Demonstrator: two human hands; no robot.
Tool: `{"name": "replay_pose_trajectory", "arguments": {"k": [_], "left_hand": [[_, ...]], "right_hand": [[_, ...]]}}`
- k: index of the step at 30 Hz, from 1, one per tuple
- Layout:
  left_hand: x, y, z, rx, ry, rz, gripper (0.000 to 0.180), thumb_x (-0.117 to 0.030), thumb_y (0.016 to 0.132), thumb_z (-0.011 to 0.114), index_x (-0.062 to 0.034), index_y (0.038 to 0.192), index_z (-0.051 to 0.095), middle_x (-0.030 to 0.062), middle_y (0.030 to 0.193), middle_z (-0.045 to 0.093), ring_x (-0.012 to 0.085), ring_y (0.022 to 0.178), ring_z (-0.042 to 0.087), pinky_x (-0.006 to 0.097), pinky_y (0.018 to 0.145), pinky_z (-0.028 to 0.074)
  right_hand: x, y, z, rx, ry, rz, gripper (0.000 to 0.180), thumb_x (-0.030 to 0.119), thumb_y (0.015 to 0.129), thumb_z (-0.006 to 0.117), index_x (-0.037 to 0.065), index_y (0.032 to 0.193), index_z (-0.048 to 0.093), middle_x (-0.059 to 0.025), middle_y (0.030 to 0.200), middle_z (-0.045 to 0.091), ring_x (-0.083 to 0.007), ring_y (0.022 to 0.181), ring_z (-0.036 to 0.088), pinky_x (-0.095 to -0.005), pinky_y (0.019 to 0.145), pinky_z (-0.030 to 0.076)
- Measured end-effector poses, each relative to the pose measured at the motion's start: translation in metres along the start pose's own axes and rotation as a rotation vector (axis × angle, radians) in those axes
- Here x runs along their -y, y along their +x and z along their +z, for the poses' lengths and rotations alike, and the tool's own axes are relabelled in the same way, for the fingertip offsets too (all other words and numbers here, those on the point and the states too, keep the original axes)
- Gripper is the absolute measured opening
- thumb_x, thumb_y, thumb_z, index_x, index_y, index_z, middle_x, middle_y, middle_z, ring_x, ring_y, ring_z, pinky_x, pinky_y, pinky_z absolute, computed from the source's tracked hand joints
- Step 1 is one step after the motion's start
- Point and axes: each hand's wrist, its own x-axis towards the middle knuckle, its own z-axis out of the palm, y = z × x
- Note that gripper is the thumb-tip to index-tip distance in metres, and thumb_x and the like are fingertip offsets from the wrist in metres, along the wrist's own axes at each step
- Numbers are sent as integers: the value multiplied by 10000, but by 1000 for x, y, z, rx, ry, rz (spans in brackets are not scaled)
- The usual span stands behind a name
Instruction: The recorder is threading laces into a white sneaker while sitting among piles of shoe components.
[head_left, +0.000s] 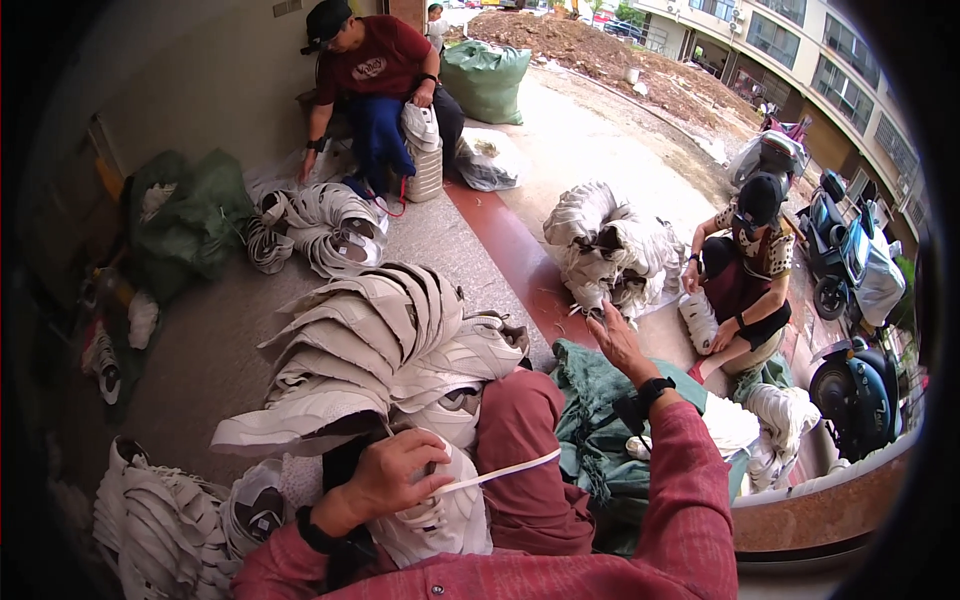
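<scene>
A white shoe upper (455,515) rests on my lap, toe part toward me. My left hand (395,478) is closed at its upper part, fingers curled on it. A flat white shoelace (505,474) runs out from beside those fingers to the right, its far end in the air over my thigh. A thin greyish piece sticks up near my left thumb; its kind is unclear. My right hand (622,345) is raised ahead and to the right, fingers stretched out, apart from the lace. Just beyond my left hand lies a big curved stack of nested pale shoe uppers (350,345).
More uppers (165,520) lie at lower left. Green sacking (590,430) spreads beside my right thigh. Two people sit working: one (385,90) at far left by an upper pile (340,225), another (750,260) at right beside a pile (615,245). Scooters (855,395) stand at right.
</scene>
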Motion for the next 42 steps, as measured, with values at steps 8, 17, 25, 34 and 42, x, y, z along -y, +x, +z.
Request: {"name": "replay_pose_trajectory", "arguments": {"k": [8,17,25,34,42], "left_hand": [[-3,-4,-2,-25,14,-8,226,-160,727,795,-60,898,686,90,959,654,249,852,662,317,732,532],[-5,-7,-2,-33,22,-2,210,-188,773,761,-60,913,672,88,976,653,258,849,660,323,728,529],[-13,-21,-9,-77,227,152,232,-254,796,729,-101,955,660,64,1054,640,254,1004,599,369,883,444],[-57,-4,-67,-113,-23,214,400,-251,814,739,-49,1140,625,128,1191,604,299,1137,555,393,989,416],[-111,74,-281,-113,318,282,730,-122,862,697,-48,1472,303,157,1469,383,216,1272,469,371,1039,413]], "right_hand": [[18,-6,-5,105,87,-51,752,522,951,463,-6,1456,285,-263,1443,380,-386,1332,385,-416,1078,331],[51,-12,-42,249,186,-113,757,512,948,477,-37,1439,307,-268,1394,434,-353,1303,427,-383,1066,342],[92,-22,-93,399,330,-151,756,541,972,442,-13,1466,296,-190,1488,366,-272,1365,364,-330,1104,295],[194,-69,-185,521,652,-324,716,568,986,361,34,1462,334,-150,1403,477,-270,1254,495,-390,1022,400],[265,-24,-387,270,319,-477,559,278,987,465,55,1468,287,-188,1425,433,-314,1158,560,-455,1003,452]]}}
